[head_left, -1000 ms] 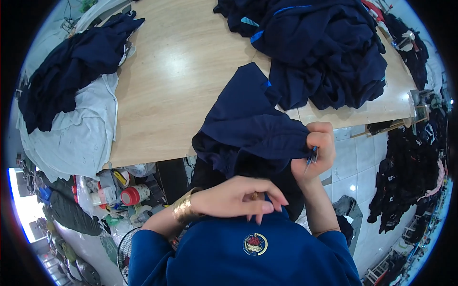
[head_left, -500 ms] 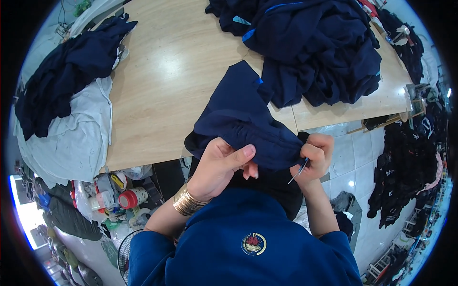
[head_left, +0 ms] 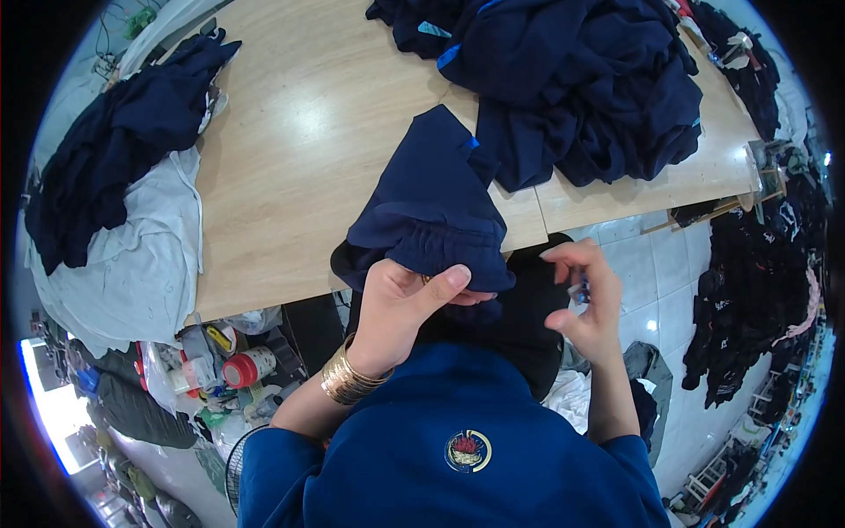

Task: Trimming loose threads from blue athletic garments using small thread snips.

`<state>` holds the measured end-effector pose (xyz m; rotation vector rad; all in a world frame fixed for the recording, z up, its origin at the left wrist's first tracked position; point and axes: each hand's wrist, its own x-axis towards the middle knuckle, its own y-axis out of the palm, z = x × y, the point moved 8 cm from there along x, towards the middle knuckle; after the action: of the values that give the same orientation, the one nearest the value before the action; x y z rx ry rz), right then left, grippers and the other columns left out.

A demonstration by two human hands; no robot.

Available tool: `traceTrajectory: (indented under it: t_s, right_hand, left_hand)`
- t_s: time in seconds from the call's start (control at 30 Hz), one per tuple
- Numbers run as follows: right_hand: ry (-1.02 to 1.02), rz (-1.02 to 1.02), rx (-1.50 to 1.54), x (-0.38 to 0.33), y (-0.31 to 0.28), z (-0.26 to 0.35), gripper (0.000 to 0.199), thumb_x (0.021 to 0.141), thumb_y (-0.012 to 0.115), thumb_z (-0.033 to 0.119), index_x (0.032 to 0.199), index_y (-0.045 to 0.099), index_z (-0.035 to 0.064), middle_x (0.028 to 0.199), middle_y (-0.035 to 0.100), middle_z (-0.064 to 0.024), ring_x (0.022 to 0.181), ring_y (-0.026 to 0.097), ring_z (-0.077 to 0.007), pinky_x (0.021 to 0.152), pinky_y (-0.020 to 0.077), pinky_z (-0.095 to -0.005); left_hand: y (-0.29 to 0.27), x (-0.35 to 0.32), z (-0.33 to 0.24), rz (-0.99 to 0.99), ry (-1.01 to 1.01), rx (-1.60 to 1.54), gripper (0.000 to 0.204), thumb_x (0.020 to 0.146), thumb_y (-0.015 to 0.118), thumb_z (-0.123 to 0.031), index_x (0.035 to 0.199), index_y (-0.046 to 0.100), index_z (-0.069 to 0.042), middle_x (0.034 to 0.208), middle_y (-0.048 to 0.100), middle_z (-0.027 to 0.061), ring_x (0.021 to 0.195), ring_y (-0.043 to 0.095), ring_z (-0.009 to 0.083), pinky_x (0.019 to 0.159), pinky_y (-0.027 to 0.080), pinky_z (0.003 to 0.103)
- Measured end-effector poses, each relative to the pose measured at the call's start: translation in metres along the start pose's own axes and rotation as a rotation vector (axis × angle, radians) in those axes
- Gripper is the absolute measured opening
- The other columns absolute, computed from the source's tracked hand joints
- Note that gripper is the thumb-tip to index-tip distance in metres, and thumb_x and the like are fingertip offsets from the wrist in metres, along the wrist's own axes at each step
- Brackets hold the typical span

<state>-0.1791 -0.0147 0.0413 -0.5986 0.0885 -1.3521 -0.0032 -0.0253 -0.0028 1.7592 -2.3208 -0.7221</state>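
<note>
My left hand (head_left: 400,304) reaches in from the lower left, thumb uppermost, its grip pinching the gathered edge of the navy garment (head_left: 436,189) at the frame's centre, over the table (head_left: 290,176) edge. My right hand (head_left: 590,304), right of centre, stands apart from the cloth, thumb and forefinger spread; I cannot tell whether its other fingers grasp the small bluish object (head_left: 578,293) by the palm.

Garment workshop, likely: navy clothing heap (head_left: 581,84) on worktable (head_left: 282,167).
</note>
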Motion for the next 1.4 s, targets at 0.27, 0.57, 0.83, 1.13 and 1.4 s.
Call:
traceTrajectory:
  t_s: [0.27,0.57,0.83,1.13,1.4]
  right_hand:
    - [-0.065,-0.094,-0.303,0.004,0.007,0.036,0.035,0.072,0.070,0.015,0.101,0.055,0.0043,0.074,0.054,-0.0039,0.057,0.047,-0.0157,0.052,0.0374,-0.0269]
    - [-0.117,-0.153,-0.358,-0.001,0.008,0.035,0.033,0.072,0.072,0.015,0.098,0.056,0.0035,0.073,0.055,-0.0046,0.057,0.049,-0.0166,0.050,0.0362,-0.0270]
    - [0.047,-0.166,-0.151,-0.002,0.012,0.024,0.030,0.075,0.070,0.015,0.098,0.055,0.0033,0.075,0.056,-0.0047,0.058,0.048,-0.0132,0.052,0.0376,-0.0226]
    - [-0.159,-0.075,-0.317,0.001,0.006,0.036,0.025,0.072,0.072,0.014,0.090,0.059,0.0032,0.076,0.062,-0.0068,0.055,0.052,-0.0130,0.052,0.0384,-0.0222]
    - [-0.244,-0.120,-0.483,0.000,0.004,0.047,0.028,0.067,0.076,0.020,0.086,0.063,0.0050,0.062,0.057,-0.0042,0.050,0.049,-0.0161,0.044,0.0302,-0.0271]
  left_hand:
    - [0.000,0.000,0.002,-0.061,0.036,0.098,0.029,0.084,0.059,-0.010,0.109,0.055,0.004,0.103,0.062,0.0156,0.092,0.062,0.0214,0.080,0.052,0.035]
    - [0.000,-0.003,0.006,-0.056,0.049,0.118,0.030,0.083,0.060,-0.010,0.109,0.055,0.004,0.102,0.062,0.0140,0.092,0.061,0.0197,0.082,0.050,0.035]
    - [0.006,-0.001,-0.002,-0.141,0.088,0.003,0.016,0.081,0.066,-0.009,0.092,0.064,0.001,0.087,0.066,0.0075,0.075,0.060,0.0089,0.068,0.046,0.022]
    - [-0.006,-0.002,0.010,-0.131,0.002,0.122,0.016,0.080,0.068,-0.015,0.087,0.066,-0.001,0.080,0.065,0.0031,0.067,0.054,0.0045,0.060,0.040,0.018]
    - [0.002,-0.005,0.006,-0.107,0.007,0.081,0.017,0.080,0.068,-0.017,0.087,0.066,-0.001,0.078,0.065,0.0023,0.065,0.053,0.0048,0.060,0.039,0.019]
